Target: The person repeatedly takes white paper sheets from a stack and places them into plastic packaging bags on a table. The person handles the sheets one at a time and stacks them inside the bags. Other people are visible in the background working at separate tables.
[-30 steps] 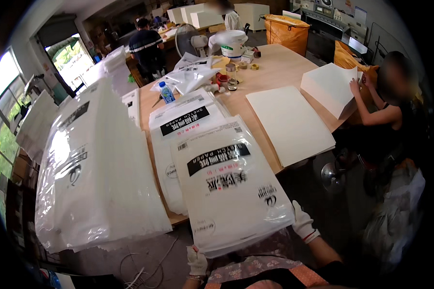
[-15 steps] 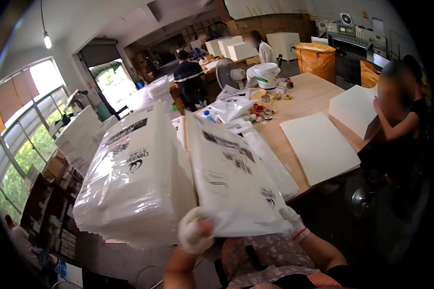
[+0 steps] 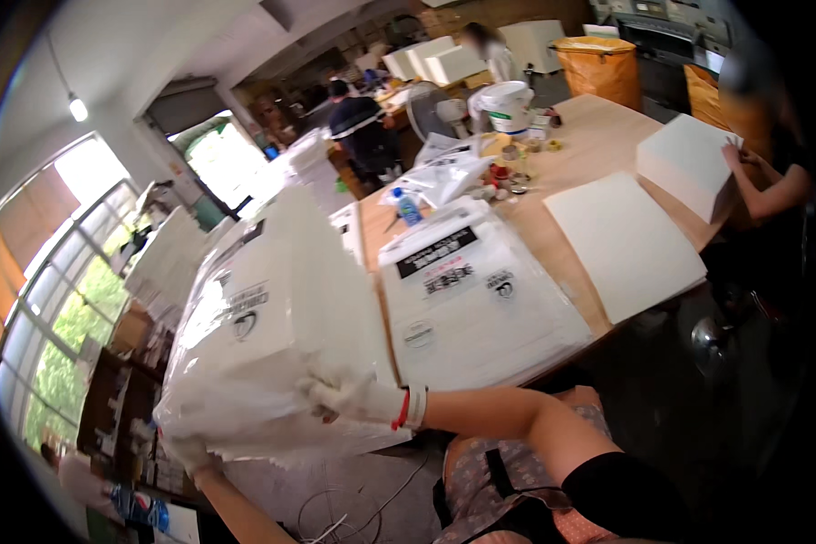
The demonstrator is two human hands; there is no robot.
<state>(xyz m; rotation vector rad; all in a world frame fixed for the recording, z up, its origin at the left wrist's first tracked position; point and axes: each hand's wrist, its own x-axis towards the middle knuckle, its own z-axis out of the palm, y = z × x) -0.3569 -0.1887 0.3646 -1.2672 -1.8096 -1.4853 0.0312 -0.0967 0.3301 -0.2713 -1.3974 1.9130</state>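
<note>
My left hand (image 3: pixel 189 451), in a white glove, is at the near left corner of a tall stack of white sheets in clear printed plastic bags (image 3: pixel 231 340). It grips the edge of the top bag (image 3: pixel 236 408), with its fingers mostly hidden by the plastic. My right hand (image 3: pixel 349 397), also gloved, reaches across to the stack's near right side. Its fingers are curled on the same bag's edge, slightly blurred. To the right of the stack, a flat printed plastic bag (image 3: pixel 467 308) tops a lower pile on the table.
A white board (image 3: pixel 621 245) lies on the wooden table (image 3: pixel 598 136). Beyond are a water bottle (image 3: pixel 407 208), a white bucket (image 3: pixel 508 109) and small jars. At right a co-worker's hands hold a white box (image 3: pixel 689 163). Cables (image 3: pixel 344 521) lie on the floor.
Both hands have moved left with the bagged sheet from above the lower pile onto the tall stack. The lower pile's top bag is now uncovered. My view has shifted slightly.
</note>
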